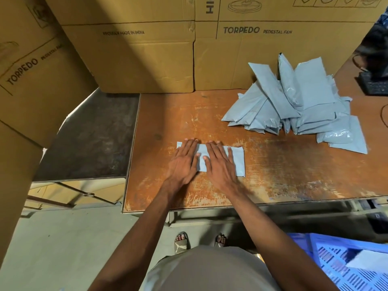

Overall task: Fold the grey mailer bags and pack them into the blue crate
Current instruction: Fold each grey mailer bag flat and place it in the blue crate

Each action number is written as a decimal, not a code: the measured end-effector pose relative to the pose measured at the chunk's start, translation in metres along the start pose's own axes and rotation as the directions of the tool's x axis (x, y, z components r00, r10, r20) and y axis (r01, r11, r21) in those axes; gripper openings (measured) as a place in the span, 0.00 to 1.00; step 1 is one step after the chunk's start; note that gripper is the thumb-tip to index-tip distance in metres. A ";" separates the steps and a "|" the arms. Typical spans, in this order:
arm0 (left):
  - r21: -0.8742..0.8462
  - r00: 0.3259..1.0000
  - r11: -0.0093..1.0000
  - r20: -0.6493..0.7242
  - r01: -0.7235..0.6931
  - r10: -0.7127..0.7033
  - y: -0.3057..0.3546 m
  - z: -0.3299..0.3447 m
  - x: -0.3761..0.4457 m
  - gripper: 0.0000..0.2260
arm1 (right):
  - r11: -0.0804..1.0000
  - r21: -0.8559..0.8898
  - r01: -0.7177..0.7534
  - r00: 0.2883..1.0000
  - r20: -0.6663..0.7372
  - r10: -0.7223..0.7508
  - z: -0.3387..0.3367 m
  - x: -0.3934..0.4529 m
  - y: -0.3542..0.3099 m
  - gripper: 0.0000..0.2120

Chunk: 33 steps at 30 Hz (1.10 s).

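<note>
Two flat hands press one grey mailer bag near the table's front edge.

Your cardboard boxes [130, 57] wall off the far edge of the worn table [273, 175], with bare wood open between them and your hands. Down at your right, below the table, the blue crate [336, 267] holds a pale folded piece. A loose pile of mailer bags [294, 99] lies back right. The folded mailer bag [236, 160] lies under your left hand [183, 162] and right hand [219, 164], fingers straight, spread, side by side.
</note>
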<state>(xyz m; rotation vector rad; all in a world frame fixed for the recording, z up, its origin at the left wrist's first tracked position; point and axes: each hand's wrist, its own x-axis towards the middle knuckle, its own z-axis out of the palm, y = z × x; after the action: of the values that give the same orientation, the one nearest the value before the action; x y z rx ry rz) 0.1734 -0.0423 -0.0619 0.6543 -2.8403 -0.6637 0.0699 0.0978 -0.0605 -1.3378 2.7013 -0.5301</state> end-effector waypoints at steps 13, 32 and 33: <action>0.042 0.999 0.999 -0.048 -0.012 0.014 -0.009 0.020 -0.001 0.24 | 0.997 -0.071 0.009 1.000 -0.027 -0.011 0.016 0.006 0.007 0.30; 0.042 1.000 0.999 0.003 0.014 -0.015 -0.005 0.015 0.000 0.25 | 0.999 -0.046 0.018 0.999 0.027 -0.017 0.014 0.005 0.009 0.29; 0.046 1.000 0.999 0.009 0.017 -0.017 -0.004 0.013 0.000 0.25 | 0.999 -0.026 0.026 0.999 0.024 -0.025 0.012 0.005 0.010 0.29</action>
<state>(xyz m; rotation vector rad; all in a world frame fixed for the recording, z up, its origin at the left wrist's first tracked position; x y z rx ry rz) 0.1719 -0.0407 -0.0758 0.6851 -2.8690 -0.6073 0.0619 0.0965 -0.0749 -1.3781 2.6849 -0.4798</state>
